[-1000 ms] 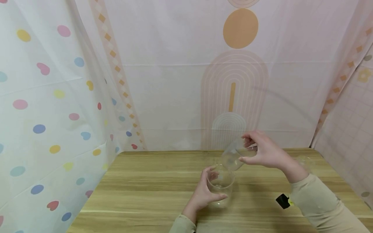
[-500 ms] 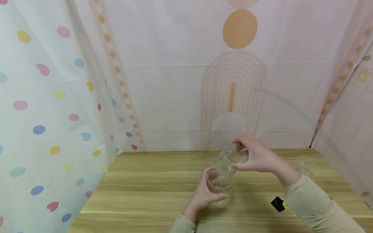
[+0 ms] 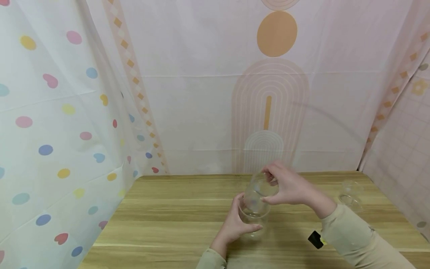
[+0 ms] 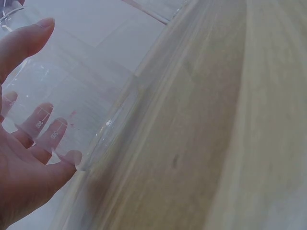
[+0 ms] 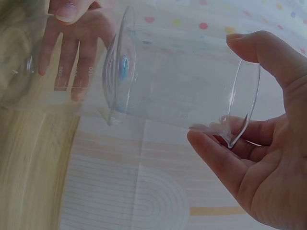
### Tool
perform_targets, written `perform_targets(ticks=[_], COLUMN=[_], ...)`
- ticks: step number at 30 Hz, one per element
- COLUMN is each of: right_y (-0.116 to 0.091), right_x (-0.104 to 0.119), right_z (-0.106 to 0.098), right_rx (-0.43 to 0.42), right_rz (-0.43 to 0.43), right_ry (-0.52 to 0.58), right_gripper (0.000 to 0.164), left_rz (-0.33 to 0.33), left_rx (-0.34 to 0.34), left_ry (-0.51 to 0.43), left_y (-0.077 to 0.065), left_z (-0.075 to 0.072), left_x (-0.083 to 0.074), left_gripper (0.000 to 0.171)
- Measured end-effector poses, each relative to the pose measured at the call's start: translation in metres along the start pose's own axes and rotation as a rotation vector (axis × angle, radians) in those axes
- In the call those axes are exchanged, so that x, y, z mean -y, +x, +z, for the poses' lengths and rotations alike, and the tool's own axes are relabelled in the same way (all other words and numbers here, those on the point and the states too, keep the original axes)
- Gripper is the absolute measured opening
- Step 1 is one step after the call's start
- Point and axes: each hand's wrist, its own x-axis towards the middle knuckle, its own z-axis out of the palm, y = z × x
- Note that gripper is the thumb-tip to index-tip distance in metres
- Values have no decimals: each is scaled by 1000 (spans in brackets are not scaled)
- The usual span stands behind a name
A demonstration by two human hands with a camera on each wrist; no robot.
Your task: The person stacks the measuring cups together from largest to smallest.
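Observation:
My left hand (image 3: 233, 223) grips a large clear beaker (image 3: 254, 221) standing upright on the wooden table; white volume marks on its wall show in the left wrist view. Thumb and fingers are wrapped round its side. Above it, my right hand (image 3: 291, 188) holds a smaller clear beaker (image 5: 177, 84) near its spouted rim, thumb on one side and fingers on the other. This smaller beaker is tilted, base down and leaning left. Its base is right at the large beaker's mouth and overlaps the opening in the head view.
More clear glassware (image 3: 351, 196) stands at the right rear of the table (image 3: 168, 224). A small black object (image 3: 315, 240) with a yellow part lies beside the right sleeve. Patterned cloth (image 3: 201, 112) hangs behind and at both sides.
My right hand has moved left and down with the smaller beaker, bringing its base to the large beaker's mouth. The smaller beaker has become more upright. My left hand has stayed put.

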Motion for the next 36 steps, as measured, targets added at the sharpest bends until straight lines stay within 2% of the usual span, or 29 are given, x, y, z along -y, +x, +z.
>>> perform_targets(ticks=[13,24,36], right_y=[1,3,5], right_x=[2,4,4], right_z=[17,30,39], right_rx=[59,120,140], right_rz=[-22,-7,-21], right_ry=[11,-76,-131], right_gripper=[63,68,64], left_rz=[-11,-1,19], left_rx=[-17,-13,-21], left_ry=[47,31,26], left_y=[-1,-1,-1], left_z=[0,0,1], left_x=[0,0,-3], left_gripper=[97,95,93])
